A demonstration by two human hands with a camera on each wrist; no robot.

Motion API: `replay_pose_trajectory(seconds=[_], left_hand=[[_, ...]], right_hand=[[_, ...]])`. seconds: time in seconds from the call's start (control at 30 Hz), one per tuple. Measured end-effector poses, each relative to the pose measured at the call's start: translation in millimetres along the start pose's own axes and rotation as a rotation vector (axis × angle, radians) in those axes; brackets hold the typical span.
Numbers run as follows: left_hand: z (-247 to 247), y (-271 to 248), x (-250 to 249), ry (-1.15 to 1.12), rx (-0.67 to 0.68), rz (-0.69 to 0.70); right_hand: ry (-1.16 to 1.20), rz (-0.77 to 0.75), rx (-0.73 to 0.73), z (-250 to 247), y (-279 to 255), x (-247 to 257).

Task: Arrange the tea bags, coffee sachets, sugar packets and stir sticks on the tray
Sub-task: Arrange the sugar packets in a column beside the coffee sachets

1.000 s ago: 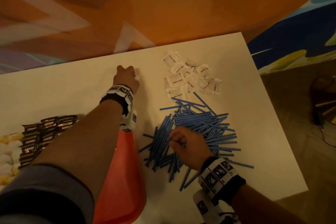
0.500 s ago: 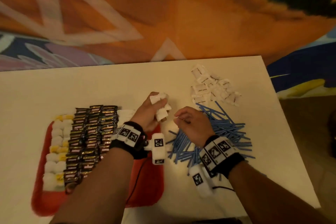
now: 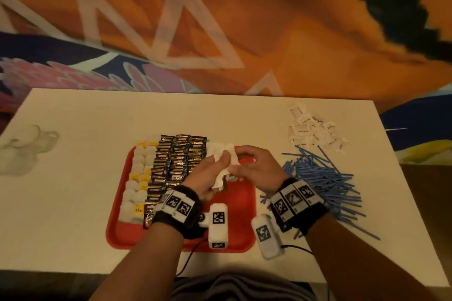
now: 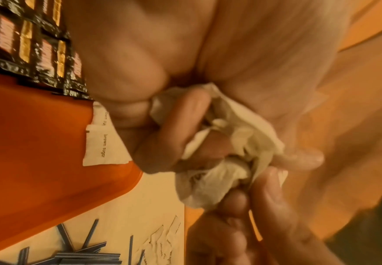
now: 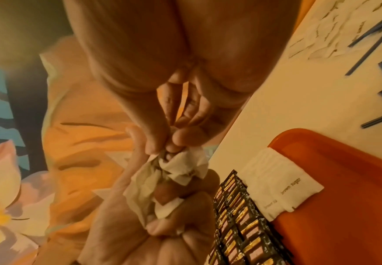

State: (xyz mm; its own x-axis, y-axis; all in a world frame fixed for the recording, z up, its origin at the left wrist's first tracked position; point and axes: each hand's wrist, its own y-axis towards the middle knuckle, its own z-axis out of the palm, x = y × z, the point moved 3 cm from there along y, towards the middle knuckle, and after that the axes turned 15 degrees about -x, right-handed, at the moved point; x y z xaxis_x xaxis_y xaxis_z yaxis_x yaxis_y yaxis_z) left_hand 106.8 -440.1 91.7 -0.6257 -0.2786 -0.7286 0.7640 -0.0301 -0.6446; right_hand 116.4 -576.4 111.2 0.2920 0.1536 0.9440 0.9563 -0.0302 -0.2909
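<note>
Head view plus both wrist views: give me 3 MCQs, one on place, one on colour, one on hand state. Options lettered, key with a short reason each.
1. Where do the blue stir sticks lie?
A. on the table to the right of the tray
B. in the tray
C. in the left hand

2. What colour is the tray?
A. green
B. red
C. white

3. What is the left hand doing?
A. lying flat on the table
B. gripping a bunch of sugar packets
C. holding one stir stick

Key:
1 A, the sticks are heaped on the white table beside the tray's right edge.
2 B, its bare floor shows red by the coffee sachets.
3 B, its fingers curl round white packets, which the right hand pinches at.
</note>
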Motion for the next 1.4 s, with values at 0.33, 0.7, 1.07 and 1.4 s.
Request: replay_pose_trajectory(seconds=[0.33, 0.7, 1.07, 1.4], left_hand=[[-46, -12, -11, -0.128, -0.042, -0.05], [-69, -5, -13, -0.347, -0.159, -0.102], [-68, -6, -16, 0.164, -0.017, 0.137], [-50, -3, 0, 0.401, -0.109, 0.191]], right_hand=[[0.304, 0.249, -0.192, 41, -14, 9], [0.168, 0.209, -0.213, 46, -15, 1], [-0.651, -0.15, 0.042, 30, -5, 13], [-0.141, -0.024, -0.276, 19, 10, 9]])
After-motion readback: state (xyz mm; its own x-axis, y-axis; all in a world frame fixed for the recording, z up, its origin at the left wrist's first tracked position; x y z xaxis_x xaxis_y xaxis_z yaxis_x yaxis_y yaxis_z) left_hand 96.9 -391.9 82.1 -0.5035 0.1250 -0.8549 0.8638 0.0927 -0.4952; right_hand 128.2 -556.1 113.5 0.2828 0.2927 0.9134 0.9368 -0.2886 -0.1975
